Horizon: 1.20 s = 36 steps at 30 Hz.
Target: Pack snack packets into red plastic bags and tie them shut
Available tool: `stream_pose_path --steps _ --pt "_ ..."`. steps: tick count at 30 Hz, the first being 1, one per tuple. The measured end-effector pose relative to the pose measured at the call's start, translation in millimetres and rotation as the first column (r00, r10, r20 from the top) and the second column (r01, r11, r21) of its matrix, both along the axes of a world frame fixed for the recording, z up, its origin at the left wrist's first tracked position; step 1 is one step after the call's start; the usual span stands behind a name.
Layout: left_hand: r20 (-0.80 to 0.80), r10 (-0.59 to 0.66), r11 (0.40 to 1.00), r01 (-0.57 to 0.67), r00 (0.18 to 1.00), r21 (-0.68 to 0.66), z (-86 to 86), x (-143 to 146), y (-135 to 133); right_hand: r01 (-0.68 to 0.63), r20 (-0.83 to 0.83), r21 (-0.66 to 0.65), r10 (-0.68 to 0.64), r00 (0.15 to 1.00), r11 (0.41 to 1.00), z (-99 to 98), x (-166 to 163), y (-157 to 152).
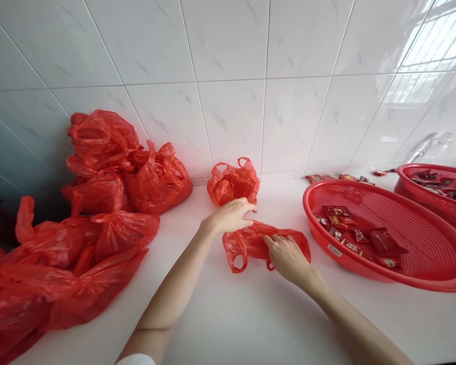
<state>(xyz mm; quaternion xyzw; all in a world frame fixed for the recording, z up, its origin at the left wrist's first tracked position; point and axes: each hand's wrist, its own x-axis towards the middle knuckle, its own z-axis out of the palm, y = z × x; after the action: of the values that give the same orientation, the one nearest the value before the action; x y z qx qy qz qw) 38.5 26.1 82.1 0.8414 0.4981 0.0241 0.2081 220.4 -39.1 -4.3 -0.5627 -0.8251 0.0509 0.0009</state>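
Observation:
A red plastic bag lies on its side on the white counter, its handle loops toward the left and front. My right hand has its fingers curled into the upper face of this bag, closed on the film. My left hand hovers at the bag's far left edge, thumb and fingers apart, holding nothing that I can see. Just behind it stands a second red plastic bag, its handles upright and its mouth crumpled; what is inside does not show.
Filled red bags are heaped at the left, some tied. On the right sits a large red mesh basket with several small wrapped packets in it. Another red basket stands behind, with loose packets along the tiled wall.

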Motion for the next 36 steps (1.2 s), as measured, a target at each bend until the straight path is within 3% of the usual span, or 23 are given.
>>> stream_pose_path --steps 2,4,7,12,18,23,25,29,31,36 --pt "0.075 -0.142 0.989 0.145 0.987 -0.03 -2.8 11.2 -6.8 -0.006 -0.008 0.007 0.006 1.0 1.0 -2.8 0.1 0.2" --pt "-0.023 -0.186 0.975 0.182 0.982 -0.126 -9.9 23.5 -12.3 -0.016 -0.009 0.014 0.017 1.0 1.0 -5.3 0.7 0.5" --pt "-0.225 -0.114 0.989 0.088 0.968 -0.122 -25.0 38.0 -15.9 -0.008 -0.001 0.02 0.008 1.0 1.0 -6.4 1.9 1.1" --pt "-0.325 0.011 1.0 -0.015 0.946 -0.012 -43.2 41.9 -15.3 0.054 0.02 0.032 -0.055 0.998 0.998 -1.6 2.5 1.1" --pt "-0.437 0.068 0.998 -0.055 0.897 0.044 -42.2 18.1 -18.3 0.175 0.059 0.066 -0.179 0.982 0.982 1.6 7.0 1.7" --pt "-0.508 0.027 0.999 -0.04 0.861 -0.014 -37.3 2.1 -29.3 0.248 0.068 0.059 -0.252 0.965 0.967 4.6 10.3 2.4" --pt "-0.478 -0.004 1.0 0.0 0.878 -0.008 -37.7 1.9 -34.0 0.227 0.059 0.049 -0.229 0.972 0.973 5.5 10.4 3.0" --pt "-0.246 -0.119 0.98 0.153 0.962 0.124 -47.2 10.9 -34.6 0.174 0.058 0.019 -0.175 0.983 0.985 5.2 10.6 4.7" --pt "-0.199 -0.097 0.984 0.124 0.975 0.125 -54.9 15.5 -30.2 0.17 0.059 0.01 -0.17 0.984 0.985 4.7 11.7 5.8" --pt "-0.254 0.039 0.999 -0.03 0.966 0.04 -63.0 9.4 -18.2 0.236 0.084 -0.014 -0.234 0.969 0.972 4.7 20.4 9.5"
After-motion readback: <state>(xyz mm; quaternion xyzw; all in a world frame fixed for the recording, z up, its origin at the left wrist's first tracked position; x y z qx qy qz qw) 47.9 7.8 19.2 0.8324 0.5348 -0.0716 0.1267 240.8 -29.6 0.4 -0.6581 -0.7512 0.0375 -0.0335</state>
